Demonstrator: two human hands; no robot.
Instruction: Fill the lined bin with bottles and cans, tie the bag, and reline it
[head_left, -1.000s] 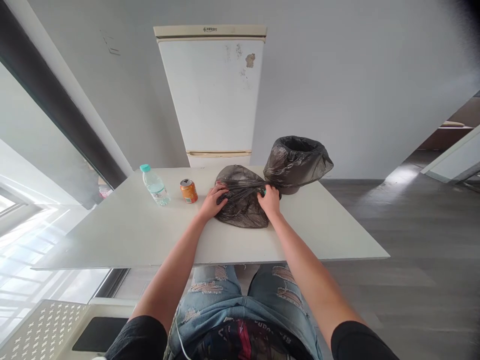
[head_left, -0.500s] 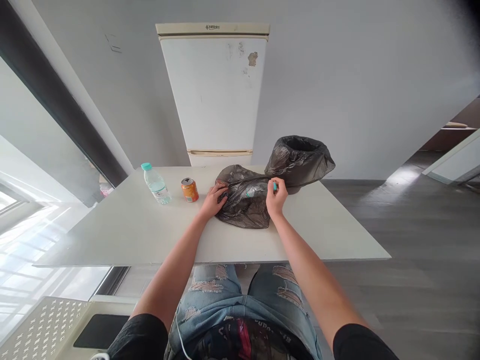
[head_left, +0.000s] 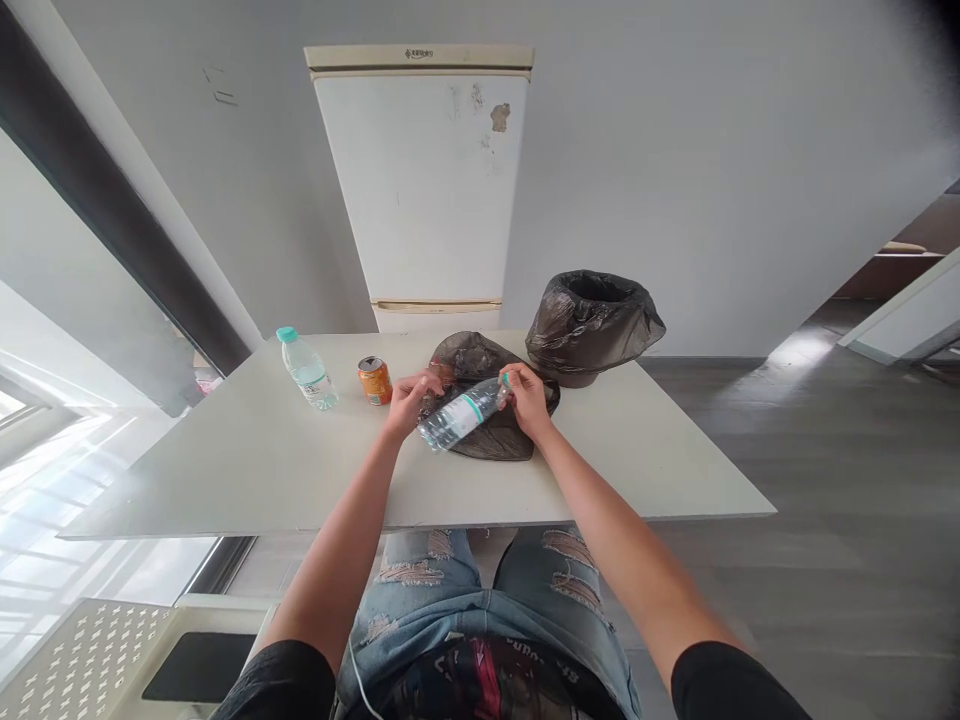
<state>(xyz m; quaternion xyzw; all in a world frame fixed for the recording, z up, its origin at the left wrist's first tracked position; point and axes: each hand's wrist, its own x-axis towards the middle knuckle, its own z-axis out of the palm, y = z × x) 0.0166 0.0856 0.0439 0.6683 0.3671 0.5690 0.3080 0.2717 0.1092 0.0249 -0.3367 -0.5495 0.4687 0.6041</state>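
Observation:
My right hand is closed on the capped neck of a clear plastic water bottle, which has a white and teal label and tilts down to the left. Beneath and behind the bottle lies a crumpled dark plastic bag on the table. My left hand pinches at the bag's left edge; its fingertips are partly hidden. To the left of that hand stands an orange drink can. Farther left, another water bottle with a teal cap stands upright.
A bin lined with a dark bag stands at the table's back right. The white table has its front edge close to my legs. Behind it is a white fridge against a grey wall. A perforated pale panel is at lower left.
The bottle, earlier mostly inside the bag, is now out in the open above it. My right hand has moved slightly left with it; my left hand has shifted left.

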